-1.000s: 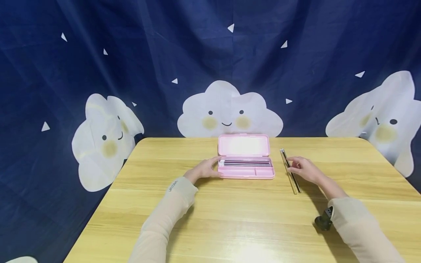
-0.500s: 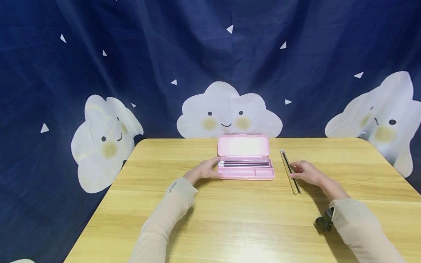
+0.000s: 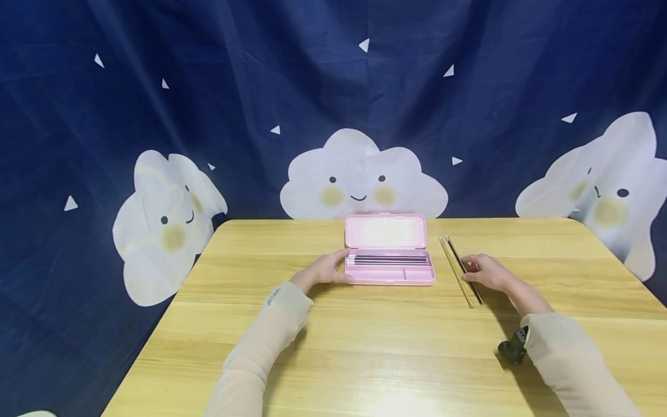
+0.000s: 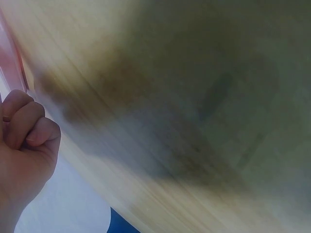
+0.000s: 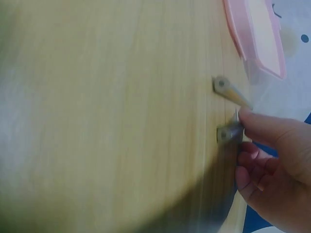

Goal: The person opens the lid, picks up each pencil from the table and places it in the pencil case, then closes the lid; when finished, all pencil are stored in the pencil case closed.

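A pink pencil case (image 3: 419, 279) stands with its lid raised, and several dark striped pencils (image 3: 388, 260) lie in its rear compartment. My left hand (image 3: 324, 269) holds the case's left end between thumb and fingers; the left wrist view catches those fingers curled at the frame's edge. Right of the case, a black pencil (image 3: 455, 252) and a gold pencil (image 3: 456, 272) lie side by side, slightly apart. My right hand (image 3: 488, 273) pinches the black pencil. In the right wrist view the thumb rests against the black pencil (image 5: 227, 134), with the gold pencil (image 5: 230, 91) beside it.
The wooden table (image 3: 365, 347) reaches back to a dark blue curtain (image 3: 312, 69) printed with white clouds. In the case's front part, a divider (image 3: 405, 273) separates two compartments. A small black device (image 3: 513, 347) hangs at the right sleeve.
My right hand has closed on the black pencil and shifted it slightly right, widening the gap to the gold pencil. The far end of the gold one moved left. My left hand stays put.
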`<state>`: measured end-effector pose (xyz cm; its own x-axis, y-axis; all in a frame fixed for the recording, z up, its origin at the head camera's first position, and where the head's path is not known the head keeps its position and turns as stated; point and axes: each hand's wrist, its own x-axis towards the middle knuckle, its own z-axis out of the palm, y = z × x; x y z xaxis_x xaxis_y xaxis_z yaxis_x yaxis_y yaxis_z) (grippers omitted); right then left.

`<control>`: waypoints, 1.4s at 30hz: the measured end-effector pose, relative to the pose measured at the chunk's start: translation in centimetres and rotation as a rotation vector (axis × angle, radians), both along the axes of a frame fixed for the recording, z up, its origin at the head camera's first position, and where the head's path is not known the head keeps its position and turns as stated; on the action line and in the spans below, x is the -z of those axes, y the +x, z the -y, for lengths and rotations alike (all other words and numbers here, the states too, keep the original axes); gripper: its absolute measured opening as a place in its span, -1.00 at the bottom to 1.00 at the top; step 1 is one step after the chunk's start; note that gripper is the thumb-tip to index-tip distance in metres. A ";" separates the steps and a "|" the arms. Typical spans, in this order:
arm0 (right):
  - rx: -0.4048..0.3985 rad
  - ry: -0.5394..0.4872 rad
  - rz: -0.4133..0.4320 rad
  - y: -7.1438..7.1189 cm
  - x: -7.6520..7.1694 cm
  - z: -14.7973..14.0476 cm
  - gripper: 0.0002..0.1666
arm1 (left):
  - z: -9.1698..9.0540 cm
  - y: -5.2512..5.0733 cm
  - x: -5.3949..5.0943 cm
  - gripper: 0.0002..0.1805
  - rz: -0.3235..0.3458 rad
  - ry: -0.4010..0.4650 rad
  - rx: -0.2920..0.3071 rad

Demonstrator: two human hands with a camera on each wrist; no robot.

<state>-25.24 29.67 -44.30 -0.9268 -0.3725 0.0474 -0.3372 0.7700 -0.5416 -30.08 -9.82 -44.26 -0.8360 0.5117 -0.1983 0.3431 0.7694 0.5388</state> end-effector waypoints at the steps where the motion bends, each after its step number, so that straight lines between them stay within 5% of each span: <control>1: 0.014 0.015 0.003 0.0 -0.1 0.1 -0.50 | 0.0 0.0 0.0 -0.06 0.003 0.004 -0.002; 11: 0.130 0.104 0.001 -0.1 -0.3 0.6 -0.59 | 0.0 0.1 0.2 -0.07 0.018 0.010 -0.012; 21: 0.209 0.017 -0.038 -0.1 -0.1 0.7 -0.64 | -0.1 0.0 0.1 -0.06 0.018 0.007 -0.014; 26: 0.226 -0.055 -0.130 -0.6 -0.2 1.2 -0.62 | -0.1 0.0 0.0 -0.05 0.019 0.000 -0.021; 33: 0.105 -0.129 -0.265 -1.1 -0.5 3.3 -0.65 | 0.0 0.0 0.0 -0.05 0.018 -0.004 -0.021; 42: -0.061 -0.064 -0.280 -1.6 0.1 6.3 -0.64 | 0.0 -0.1 0.1 -0.05 -0.004 -0.005 -0.009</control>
